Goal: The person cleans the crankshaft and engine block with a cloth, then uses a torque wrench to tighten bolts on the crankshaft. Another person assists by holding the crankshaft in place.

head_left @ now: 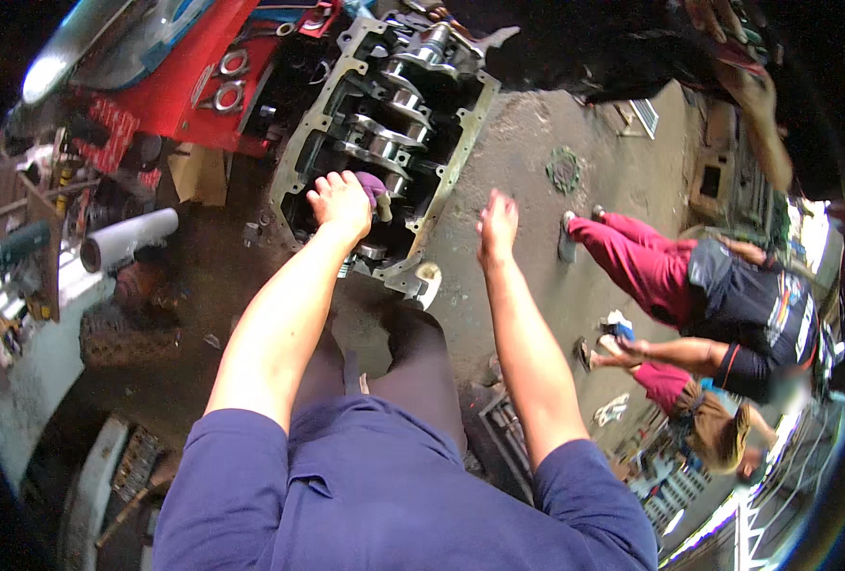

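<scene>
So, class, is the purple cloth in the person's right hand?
No, the left hand holds the purple cloth, while the right hand is apart from it.

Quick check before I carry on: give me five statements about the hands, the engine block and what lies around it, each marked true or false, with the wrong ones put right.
1. The left hand holds a purple cloth at the open engine block. True.
2. A crankshaft lies in the block. True.
3. The right hand grips the crankshaft. False: it is apart from the block, to its right, with nothing visible in it.
4. Ring-ended connecting rods lie on a red surface. True.
5. The white tube stands upright right of the block. False: it lies on its side, to the left.
</scene>
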`<state>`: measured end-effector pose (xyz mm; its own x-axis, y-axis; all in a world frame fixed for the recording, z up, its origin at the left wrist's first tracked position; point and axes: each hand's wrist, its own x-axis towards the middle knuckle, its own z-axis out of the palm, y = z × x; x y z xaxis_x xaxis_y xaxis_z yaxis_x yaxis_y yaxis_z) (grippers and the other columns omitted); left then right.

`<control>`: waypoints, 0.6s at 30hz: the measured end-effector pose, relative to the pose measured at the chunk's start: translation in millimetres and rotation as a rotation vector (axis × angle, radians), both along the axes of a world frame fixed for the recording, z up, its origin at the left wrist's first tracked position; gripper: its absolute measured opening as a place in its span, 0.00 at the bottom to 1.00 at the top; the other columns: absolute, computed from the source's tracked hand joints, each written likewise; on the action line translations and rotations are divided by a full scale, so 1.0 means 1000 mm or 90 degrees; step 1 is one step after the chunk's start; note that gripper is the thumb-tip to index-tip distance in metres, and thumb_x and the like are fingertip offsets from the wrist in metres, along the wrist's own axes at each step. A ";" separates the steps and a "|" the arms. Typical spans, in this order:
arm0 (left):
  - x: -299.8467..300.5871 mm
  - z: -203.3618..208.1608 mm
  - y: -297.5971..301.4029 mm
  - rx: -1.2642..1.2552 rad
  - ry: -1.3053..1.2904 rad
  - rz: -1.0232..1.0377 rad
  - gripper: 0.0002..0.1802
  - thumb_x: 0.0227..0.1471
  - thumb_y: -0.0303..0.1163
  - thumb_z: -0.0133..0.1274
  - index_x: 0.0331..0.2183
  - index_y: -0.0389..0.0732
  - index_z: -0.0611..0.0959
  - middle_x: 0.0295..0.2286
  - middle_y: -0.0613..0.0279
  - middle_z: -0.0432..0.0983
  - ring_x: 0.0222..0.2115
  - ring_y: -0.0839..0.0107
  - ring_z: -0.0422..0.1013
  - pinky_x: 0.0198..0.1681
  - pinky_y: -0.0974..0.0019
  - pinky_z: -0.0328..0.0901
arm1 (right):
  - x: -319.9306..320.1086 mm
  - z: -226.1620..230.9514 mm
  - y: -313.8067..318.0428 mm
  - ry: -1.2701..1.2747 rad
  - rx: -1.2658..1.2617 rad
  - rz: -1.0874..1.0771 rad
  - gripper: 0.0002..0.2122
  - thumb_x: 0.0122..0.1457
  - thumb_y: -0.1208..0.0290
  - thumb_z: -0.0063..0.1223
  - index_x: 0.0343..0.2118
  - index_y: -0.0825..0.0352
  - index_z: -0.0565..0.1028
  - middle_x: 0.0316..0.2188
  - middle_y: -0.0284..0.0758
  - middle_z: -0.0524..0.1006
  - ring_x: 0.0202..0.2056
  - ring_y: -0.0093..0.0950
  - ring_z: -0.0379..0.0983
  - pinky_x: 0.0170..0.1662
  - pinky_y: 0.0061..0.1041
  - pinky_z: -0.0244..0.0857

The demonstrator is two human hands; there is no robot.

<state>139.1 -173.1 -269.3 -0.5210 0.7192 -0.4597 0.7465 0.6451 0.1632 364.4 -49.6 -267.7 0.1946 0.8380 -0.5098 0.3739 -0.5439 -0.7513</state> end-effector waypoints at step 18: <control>0.053 0.032 0.006 0.030 0.135 0.311 0.25 0.42 0.27 0.61 0.45 0.41 0.72 0.45 0.53 0.67 0.47 0.50 0.65 0.50 0.49 0.64 | -0.162 -0.004 0.113 -0.329 0.013 -0.045 0.24 0.59 0.52 0.44 0.43 0.72 0.71 0.40 0.49 0.78 0.40 0.47 0.77 0.46 0.45 0.69</control>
